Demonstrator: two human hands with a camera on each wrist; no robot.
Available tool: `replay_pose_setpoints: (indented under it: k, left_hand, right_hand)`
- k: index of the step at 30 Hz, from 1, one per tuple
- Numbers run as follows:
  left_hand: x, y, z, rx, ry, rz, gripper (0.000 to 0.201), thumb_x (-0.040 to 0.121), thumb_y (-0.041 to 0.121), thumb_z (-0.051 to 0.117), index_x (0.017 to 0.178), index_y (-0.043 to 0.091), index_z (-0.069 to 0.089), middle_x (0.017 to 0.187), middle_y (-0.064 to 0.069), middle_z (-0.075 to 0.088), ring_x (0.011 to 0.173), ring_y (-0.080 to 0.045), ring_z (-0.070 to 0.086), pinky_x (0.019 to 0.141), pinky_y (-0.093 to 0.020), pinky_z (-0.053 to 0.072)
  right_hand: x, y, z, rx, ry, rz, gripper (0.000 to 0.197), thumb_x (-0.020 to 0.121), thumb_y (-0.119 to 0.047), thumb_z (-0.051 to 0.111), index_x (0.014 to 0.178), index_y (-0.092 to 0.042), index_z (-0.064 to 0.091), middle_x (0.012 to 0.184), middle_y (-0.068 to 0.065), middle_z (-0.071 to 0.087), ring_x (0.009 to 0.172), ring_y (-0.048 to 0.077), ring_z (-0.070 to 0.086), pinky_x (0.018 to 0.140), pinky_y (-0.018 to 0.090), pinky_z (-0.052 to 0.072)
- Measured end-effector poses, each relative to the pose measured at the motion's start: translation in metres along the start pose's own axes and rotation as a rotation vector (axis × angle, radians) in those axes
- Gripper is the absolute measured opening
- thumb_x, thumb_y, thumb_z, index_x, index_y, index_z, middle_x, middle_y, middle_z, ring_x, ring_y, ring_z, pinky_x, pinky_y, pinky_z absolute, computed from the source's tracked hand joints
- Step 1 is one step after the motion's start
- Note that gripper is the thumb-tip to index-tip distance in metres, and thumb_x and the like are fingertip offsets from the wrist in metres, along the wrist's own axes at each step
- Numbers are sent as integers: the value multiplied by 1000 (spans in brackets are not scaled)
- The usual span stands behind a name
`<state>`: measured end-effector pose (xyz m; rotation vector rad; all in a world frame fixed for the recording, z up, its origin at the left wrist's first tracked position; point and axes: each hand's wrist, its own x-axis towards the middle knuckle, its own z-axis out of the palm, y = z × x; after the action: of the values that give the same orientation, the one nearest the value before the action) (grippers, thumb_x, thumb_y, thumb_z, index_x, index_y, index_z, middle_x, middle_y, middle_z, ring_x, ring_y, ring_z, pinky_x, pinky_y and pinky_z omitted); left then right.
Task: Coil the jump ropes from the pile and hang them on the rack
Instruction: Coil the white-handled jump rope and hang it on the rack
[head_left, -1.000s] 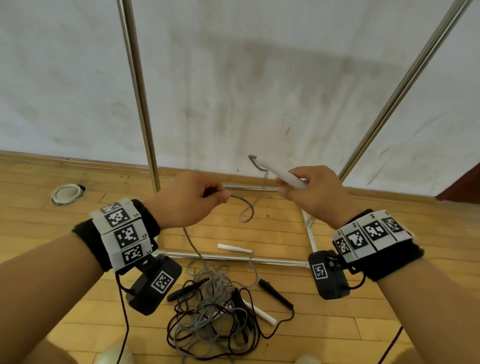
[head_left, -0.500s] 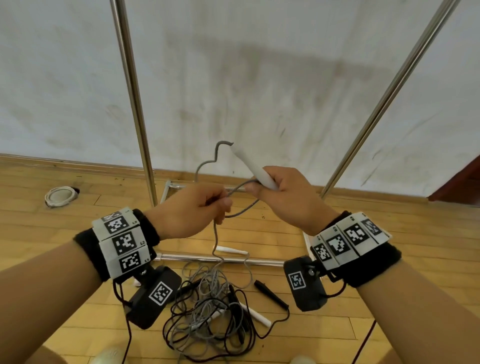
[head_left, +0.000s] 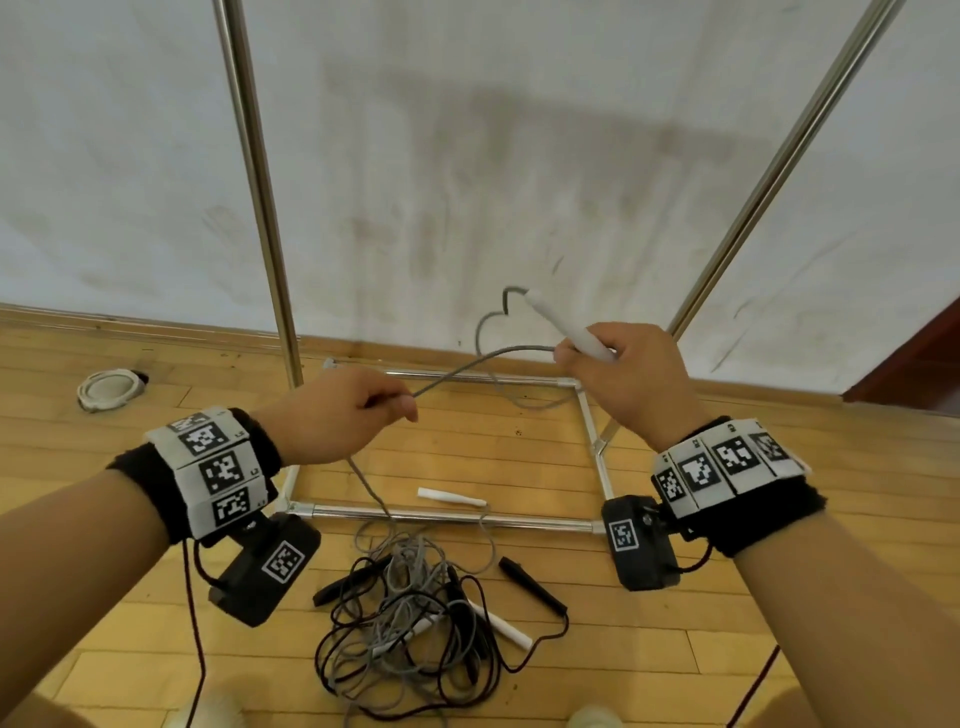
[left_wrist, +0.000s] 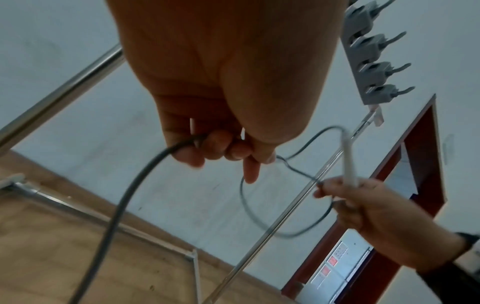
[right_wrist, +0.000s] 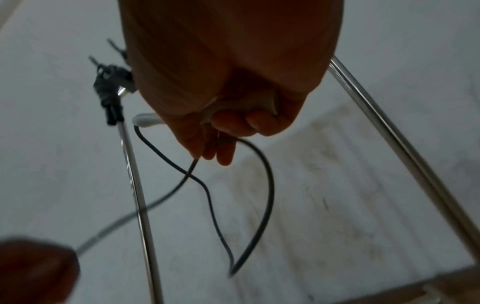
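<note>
My right hand (head_left: 618, 374) grips the white handle (head_left: 563, 327) of a grey jump rope together with a loop of its cord (head_left: 485, 332). In the right wrist view the cord (right_wrist: 267, 185) hangs in a loop below the curled fingers (right_wrist: 233, 123). My left hand (head_left: 337, 415) pinches the same grey cord (head_left: 467, 369) a hand's width to the left; the left wrist view has the cord (left_wrist: 122, 205) running down from the fingers (left_wrist: 215, 148). The cord drops to a tangled pile of grey and black ropes (head_left: 415, 623) on the floor. The metal rack's uprights (head_left: 260, 182) stand behind.
The rack's base frame (head_left: 441, 514) lies on the wooden floor, with a loose white handle (head_left: 452, 496) inside it. A grey strip of hooks (left_wrist: 371, 51) is up on the rack. A white round object (head_left: 109, 389) sits by the wall at left. Black handles (head_left: 530, 582) lie beside the pile.
My hands have drawn apart: the left moved left and down along the cord, which now runs taut between them. The right hand keeps the handle and a loop.
</note>
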<state>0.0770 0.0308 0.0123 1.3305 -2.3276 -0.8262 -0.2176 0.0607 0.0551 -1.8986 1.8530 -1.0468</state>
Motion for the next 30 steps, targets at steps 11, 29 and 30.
replay_pose_setpoints:
  k: [11,29,30]
  left_hand:
    - [-2,43,1,122,118,232,33,99,41,51,81,19,68,54,4,56,53,-12,53,55,-21,43]
    - [-7,10,10,-275,-290,37,20,104,15,45,99,18,64,97,1,71,93,-7,66,87,-22,49]
    - [-7,10,11,-266,-291,21,20,104,16,44,100,17,64,96,0,71,92,-7,67,86,-22,49]
  right_hand:
    - [-25,-31,45,58,-226,-241,4,90,-36,66,93,-34,67,83,-8,65,73,6,58,60,25,45]
    - [-7,-32,21,89,22,-266,20,96,-29,61,82,-15,61,61,-7,50,54,4,43,50,14,35]
    - [-7,-31,19,88,37,-262,19,96,-29,61,81,-16,60,61,-8,49,54,4,43,50,13,35]
